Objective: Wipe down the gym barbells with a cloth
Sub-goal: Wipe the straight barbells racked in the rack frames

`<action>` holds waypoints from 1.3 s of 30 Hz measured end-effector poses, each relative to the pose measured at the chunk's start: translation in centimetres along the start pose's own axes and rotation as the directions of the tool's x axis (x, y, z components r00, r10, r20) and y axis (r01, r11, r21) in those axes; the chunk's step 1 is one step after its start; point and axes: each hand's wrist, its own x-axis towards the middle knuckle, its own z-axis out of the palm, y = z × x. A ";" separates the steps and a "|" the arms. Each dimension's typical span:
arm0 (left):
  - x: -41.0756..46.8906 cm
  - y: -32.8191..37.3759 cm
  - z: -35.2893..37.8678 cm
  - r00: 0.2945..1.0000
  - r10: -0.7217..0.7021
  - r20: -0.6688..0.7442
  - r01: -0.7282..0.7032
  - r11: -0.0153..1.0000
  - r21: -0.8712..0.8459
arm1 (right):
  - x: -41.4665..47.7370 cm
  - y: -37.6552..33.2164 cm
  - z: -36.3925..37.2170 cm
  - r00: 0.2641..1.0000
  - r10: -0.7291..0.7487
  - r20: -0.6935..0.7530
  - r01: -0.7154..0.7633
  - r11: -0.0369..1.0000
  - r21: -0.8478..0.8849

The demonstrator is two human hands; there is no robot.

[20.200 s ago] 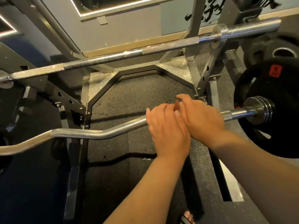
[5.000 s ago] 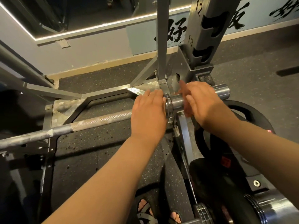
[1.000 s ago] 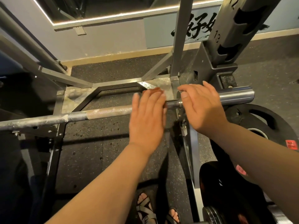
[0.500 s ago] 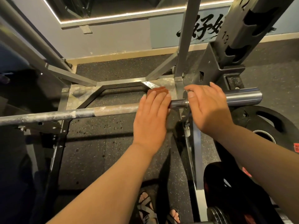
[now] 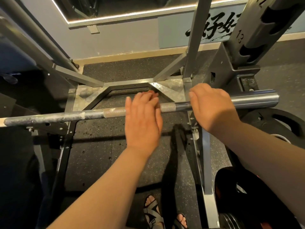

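A steel barbell (image 5: 168, 107) lies level across the rack, its thick sleeve (image 5: 254, 100) sticking out to the right. My left hand (image 5: 143, 118) lies over the knurled shaft with fingers fairly straight, pressing a reddish-brown cloth (image 5: 152, 93) onto it. Only an edge of the cloth shows past the fingertips, and the thumb is hidden. My right hand (image 5: 212, 107) curls over the bar where the shaft meets the sleeve. A short stretch of bare knurl shows between the two hands.
The grey rack upright (image 5: 194, 38) and a numbered post (image 5: 247, 32) rise just behind the bar. Black weight plates (image 5: 280, 124) sit at the right and lower right. My sandalled feet (image 5: 153, 212) stand on speckled rubber flooring. A wall and mirror lie beyond.
My left hand has slid left along the shaft with the cloth, uncovering knurl beside my right hand. My right hand keeps its hold at the sleeve.
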 end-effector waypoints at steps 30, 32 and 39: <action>-0.6 -2.4 -0.9 0.988 -0.141 -0.068 0.137 0.988 -0.065 | 0.3 -3.7 1.1 0.988 -0.131 0.083 0.152 0.927 -0.342; -0.3 -0.5 -0.2 0.970 -0.237 -0.058 0.232 0.969 -0.082 | 0.4 -3.7 1.5 0.989 -0.138 0.052 0.147 0.927 -0.346; -0.6 -2.1 -0.7 0.997 0.068 0.028 -0.067 0.998 -0.009 | 0.4 -5.6 1.8 0.991 -0.109 0.083 0.131 0.930 -0.343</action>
